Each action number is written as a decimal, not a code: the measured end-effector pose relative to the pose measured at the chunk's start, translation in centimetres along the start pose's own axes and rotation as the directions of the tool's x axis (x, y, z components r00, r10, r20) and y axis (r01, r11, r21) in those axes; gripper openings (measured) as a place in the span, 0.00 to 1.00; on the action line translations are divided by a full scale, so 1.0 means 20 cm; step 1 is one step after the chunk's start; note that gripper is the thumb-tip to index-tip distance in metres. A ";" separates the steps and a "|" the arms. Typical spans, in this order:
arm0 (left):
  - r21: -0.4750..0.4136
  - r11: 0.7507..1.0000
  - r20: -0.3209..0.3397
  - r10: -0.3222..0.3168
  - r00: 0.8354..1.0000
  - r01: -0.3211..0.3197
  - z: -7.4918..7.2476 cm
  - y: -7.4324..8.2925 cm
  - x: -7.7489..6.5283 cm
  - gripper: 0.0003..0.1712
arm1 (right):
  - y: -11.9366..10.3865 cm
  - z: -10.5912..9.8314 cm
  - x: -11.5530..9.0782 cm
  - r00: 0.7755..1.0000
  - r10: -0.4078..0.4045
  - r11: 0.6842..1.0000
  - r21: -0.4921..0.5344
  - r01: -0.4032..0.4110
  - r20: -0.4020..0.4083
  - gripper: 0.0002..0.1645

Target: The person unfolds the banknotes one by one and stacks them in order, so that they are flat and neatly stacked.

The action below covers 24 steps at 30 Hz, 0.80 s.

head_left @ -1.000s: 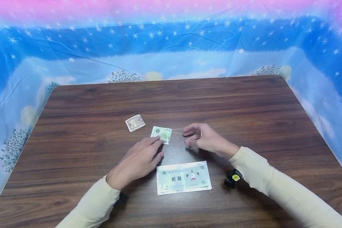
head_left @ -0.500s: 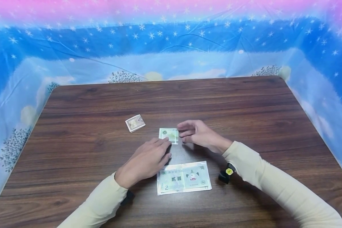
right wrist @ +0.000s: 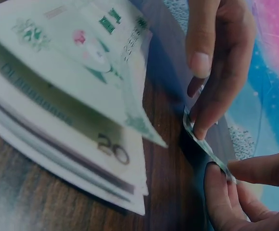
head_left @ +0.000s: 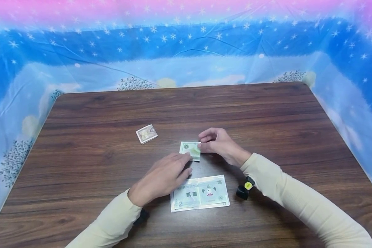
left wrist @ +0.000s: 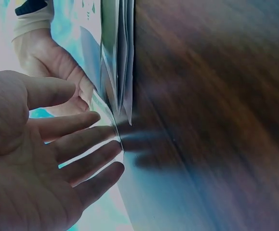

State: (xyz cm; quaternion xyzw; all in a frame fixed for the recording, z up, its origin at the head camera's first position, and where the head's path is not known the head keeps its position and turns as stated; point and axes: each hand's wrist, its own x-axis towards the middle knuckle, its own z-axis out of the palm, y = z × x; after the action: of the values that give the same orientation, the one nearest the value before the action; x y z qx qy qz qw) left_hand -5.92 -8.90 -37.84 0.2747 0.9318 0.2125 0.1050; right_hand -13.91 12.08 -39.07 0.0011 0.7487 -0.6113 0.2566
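A small folded green banknote [head_left: 186,146] lies on the table in front of both hands. My left hand [head_left: 162,175] reaches in from the near left, its outstretched fingertips resting on the note's near part. At the note's right edge, my right hand [head_left: 222,145] pinches it between thumb and fingers. The right wrist view shows that thumb [right wrist: 264,168] on one face of the edge and fingers on the other. Nearer the body lies a stack of banknotes [head_left: 212,201], a pale green 2 note on top, partly under the left thumb's line of view.
A folded brownish banknote [head_left: 147,134] lies left of and beyond the green one. In the right wrist view, a 20 note [right wrist: 112,149] sticks out below the stack's top note. The wood-grain table [head_left: 251,113] is bordered by a hanging snowflake-patterned cloth [head_left: 173,38].
The left fingertips and the green folded note have slid to the right. My right hand came left to meet the note and now pinches its right edge. The stack and brownish note stayed put.
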 end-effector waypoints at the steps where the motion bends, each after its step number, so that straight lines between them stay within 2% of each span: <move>1: -0.011 1.000 -0.002 0.002 1.000 -0.002 0.00 0.00 0.00 0.20 | 0.00 0.00 0.00 1.000 0.011 1.000 0.003 -0.010 -0.009 0.25; 5: -0.062 0.998 -0.003 0.000 1.000 -0.001 0.00 0.01 0.00 0.20 | 0.01 -0.01 -0.01 0.999 0.035 0.999 -0.022 -0.036 -0.028 0.23; 9: -0.142 0.990 -0.050 -0.022 0.999 0.015 -0.01 0.01 0.00 0.21 | 0.00 -0.03 -0.02 0.999 0.021 0.999 -0.038 -0.023 -0.041 0.23; 13: -0.232 0.971 -0.135 -0.093 0.987 0.060 -0.03 0.00 -0.02 0.26 | -0.03 -0.06 -0.05 0.999 -0.011 1.000 -0.024 0.010 -0.043 0.25; 16: -0.322 0.941 -0.164 -0.161 0.973 0.101 -0.04 -0.01 -0.02 0.28 | -0.04 -0.08 -0.08 0.999 -0.030 1.000 0.006 0.030 -0.040 0.26; 18: -0.414 0.902 -0.159 -0.205 0.966 0.123 -0.04 -0.02 -0.02 0.29 | -0.06 -0.09 -0.11 0.998 -0.045 0.999 0.026 0.045 -0.036 0.26; 21: -0.557 0.821 -0.145 -0.247 0.958 0.127 -0.05 -0.02 -0.01 0.29 | -0.07 -0.09 -0.14 0.998 -0.065 0.997 0.051 0.065 -0.017 0.26; 24: -0.698 0.706 -0.105 -0.272 0.956 0.124 -0.05 -0.02 0.00 0.29 | -0.08 -0.09 -0.17 0.998 -0.066 0.996 0.067 0.065 0.005 0.26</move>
State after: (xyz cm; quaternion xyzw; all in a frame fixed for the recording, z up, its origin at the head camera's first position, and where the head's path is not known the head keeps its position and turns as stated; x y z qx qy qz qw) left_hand -6.38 -9.46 -37.20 0.0915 0.8174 0.5544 0.1269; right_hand -12.09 14.45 -36.11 -0.0173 0.7266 -0.6439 0.2390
